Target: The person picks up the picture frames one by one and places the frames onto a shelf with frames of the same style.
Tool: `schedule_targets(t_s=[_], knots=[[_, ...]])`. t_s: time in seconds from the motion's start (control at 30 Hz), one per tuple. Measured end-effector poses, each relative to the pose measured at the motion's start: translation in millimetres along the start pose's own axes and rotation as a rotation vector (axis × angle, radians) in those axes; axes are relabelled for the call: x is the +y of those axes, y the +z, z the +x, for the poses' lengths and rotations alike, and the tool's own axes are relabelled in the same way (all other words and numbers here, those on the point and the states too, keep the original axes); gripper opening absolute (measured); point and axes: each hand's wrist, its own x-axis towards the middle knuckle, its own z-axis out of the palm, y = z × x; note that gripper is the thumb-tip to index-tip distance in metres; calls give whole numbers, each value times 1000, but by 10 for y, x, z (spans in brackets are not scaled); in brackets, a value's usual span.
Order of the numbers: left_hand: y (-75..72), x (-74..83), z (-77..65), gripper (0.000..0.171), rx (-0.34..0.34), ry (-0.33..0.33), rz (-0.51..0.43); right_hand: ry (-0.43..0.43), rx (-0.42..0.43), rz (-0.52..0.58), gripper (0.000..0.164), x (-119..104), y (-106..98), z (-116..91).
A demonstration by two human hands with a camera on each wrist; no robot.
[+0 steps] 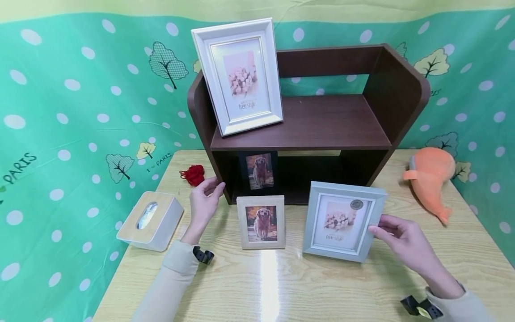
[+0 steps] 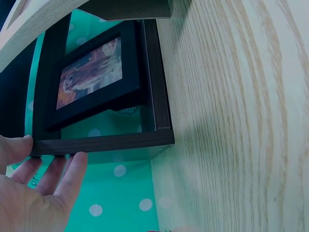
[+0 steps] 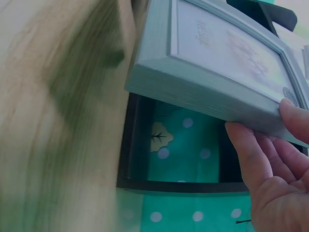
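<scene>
My right hand [image 1: 410, 241] grips the right edge of a pale blue-grey picture frame [image 1: 312, 223], thumb on its front and fingers at its side. The frame tilts slightly in front of a dark brown two-tier shelf [image 1: 334, 123]. At the shelf's lower left, my left hand [image 1: 204, 203] pinches the front edge of the side panel [image 2: 111, 142], thumb inside and fingers outside. Inside that lower tier stands a black picture frame [image 2: 130, 58] with a dog photo. A small cream frame [image 1: 240, 223] with a similar photo stands on the table before it.
A large white picture frame [image 1: 209, 76] leans on the shelf's upper tier at the left. Left of the shelf lie a red yarn bundle [image 1: 195, 175] and a tissue box [image 1: 169, 219]. An orange plush toy [image 1: 430, 188] lies at the right of the wooden table [image 1: 322, 290].
</scene>
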Motion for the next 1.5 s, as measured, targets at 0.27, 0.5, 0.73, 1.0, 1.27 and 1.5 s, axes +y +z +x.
schedule_targets(t_s=[0.27, 0.5, 0.73, 1.0, 1.27, 1.5], knots=[[-9, 124, -20, 29, 7, -2, 3, -27, 29, -12, 24, -148, -86, 11], [-2, 2, 4, 30, 10, 10, -11, -43, 56, 5, 24, -267, -152, 23], [4, 6, 4, 29, 4, -6, -9, -78, 66, 32, 20, -423, -271, 54], [11, 30, 19, 28, 3, 0, 14, -91, 84, 33, 20, -525, -436, 127], [2, 13, 4, 30, 15, 9, -4, -121, 53, 61, 24, -628, -535, 213], [8, 10, 6, 30, 13, 7, -7, -131, 64, 39, 18, -790, -663, 276]])
